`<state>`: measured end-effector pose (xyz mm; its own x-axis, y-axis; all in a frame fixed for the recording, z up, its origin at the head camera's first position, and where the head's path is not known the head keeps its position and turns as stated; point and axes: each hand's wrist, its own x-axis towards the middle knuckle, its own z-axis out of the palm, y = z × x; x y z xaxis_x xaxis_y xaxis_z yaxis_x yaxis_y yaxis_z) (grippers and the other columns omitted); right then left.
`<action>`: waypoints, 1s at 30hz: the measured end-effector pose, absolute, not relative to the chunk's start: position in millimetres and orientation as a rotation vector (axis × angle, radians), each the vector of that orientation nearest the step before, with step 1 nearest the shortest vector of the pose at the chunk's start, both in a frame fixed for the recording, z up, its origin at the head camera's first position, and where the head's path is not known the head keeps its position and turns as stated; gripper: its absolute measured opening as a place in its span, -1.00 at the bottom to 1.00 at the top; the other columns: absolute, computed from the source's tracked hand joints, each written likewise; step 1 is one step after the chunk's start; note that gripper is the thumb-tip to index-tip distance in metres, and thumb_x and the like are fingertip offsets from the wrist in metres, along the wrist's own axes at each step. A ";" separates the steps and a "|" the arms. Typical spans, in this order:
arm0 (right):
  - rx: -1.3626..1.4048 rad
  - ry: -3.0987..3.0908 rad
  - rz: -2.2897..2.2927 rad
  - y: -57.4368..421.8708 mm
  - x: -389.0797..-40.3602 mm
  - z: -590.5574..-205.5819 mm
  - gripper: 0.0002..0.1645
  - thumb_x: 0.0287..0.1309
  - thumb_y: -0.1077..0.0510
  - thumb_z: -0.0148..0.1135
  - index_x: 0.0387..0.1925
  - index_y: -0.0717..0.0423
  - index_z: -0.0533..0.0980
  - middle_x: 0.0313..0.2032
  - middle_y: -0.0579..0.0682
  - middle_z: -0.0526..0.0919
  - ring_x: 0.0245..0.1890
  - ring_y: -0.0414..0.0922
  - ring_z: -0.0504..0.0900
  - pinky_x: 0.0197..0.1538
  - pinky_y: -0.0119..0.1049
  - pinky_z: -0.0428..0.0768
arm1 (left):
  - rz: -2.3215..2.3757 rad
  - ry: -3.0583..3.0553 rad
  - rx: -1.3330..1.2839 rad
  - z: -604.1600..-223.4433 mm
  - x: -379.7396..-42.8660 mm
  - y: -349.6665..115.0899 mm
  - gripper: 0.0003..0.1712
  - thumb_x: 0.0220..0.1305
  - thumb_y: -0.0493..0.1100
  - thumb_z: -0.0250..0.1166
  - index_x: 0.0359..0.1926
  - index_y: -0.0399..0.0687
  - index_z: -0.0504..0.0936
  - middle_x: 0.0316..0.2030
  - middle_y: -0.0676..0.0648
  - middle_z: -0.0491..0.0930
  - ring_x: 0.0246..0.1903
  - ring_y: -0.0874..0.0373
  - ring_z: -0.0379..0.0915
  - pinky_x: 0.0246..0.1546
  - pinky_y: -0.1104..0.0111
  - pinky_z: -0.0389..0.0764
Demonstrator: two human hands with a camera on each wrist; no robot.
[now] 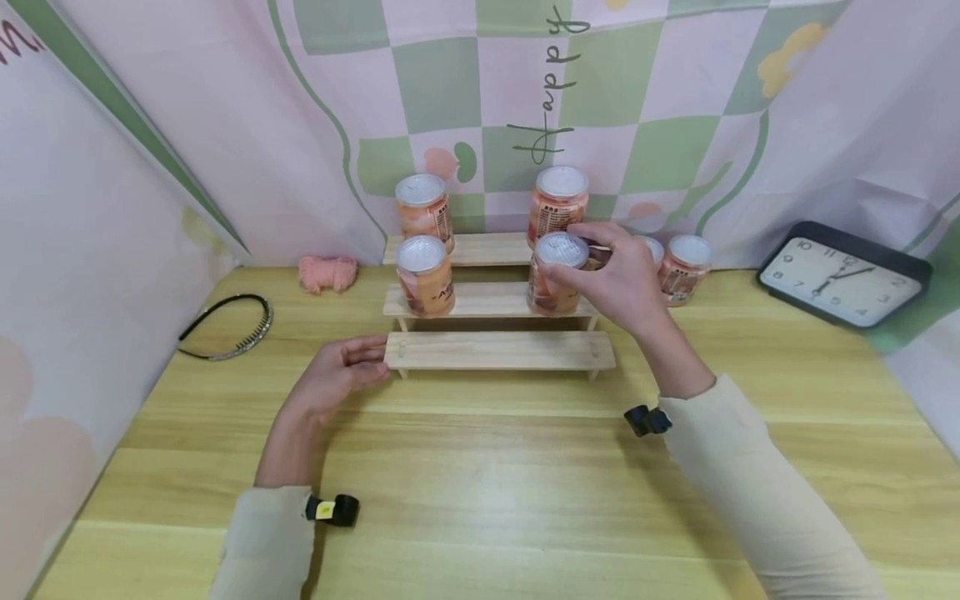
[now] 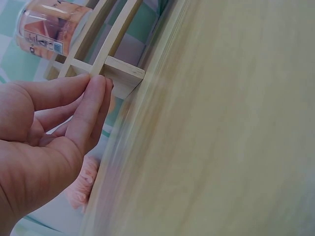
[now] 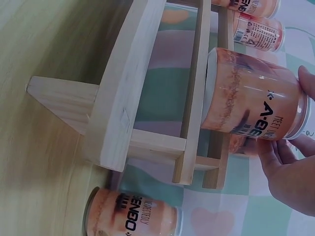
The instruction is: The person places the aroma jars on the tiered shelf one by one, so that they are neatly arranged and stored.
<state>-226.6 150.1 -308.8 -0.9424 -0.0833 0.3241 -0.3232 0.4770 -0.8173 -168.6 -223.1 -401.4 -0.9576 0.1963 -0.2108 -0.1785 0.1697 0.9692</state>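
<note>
A three-step wooden rack stands on the table. My left hand pinches the left end of its lowest step, thumb and fingertips close together there in the left wrist view. With thumb and fingers round the rim, my right hand grips an orange-printed can with a silvery lid, upright at the right end of the middle step. Another such can stands at the left of that step. On the top step are two more, a left can and a right can.
Right of the rack, partly behind my right hand, are two more cans, the outer can showing better. A black-framed clock leans at the far right. Pink yarn and a black headband lie at the left. A checked curtain hangs behind.
</note>
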 end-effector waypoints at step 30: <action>0.310 -2.391 1.541 194.0 -228.4 -310.5 -0.37 0.27 0.12 0.39 0.26 0.39 0.48 0.20 0.29 0.52 0.23 0.13 0.51 0.28 -0.24 0.53 | 1.846 2.171 0.035 -401.1 -167.1 -223.3 -0.39 0.37 -0.48 0.19 0.42 -0.43 0.31 0.19 -0.46 0.48 -0.03 0.06 0.60 0.03 0.34 0.66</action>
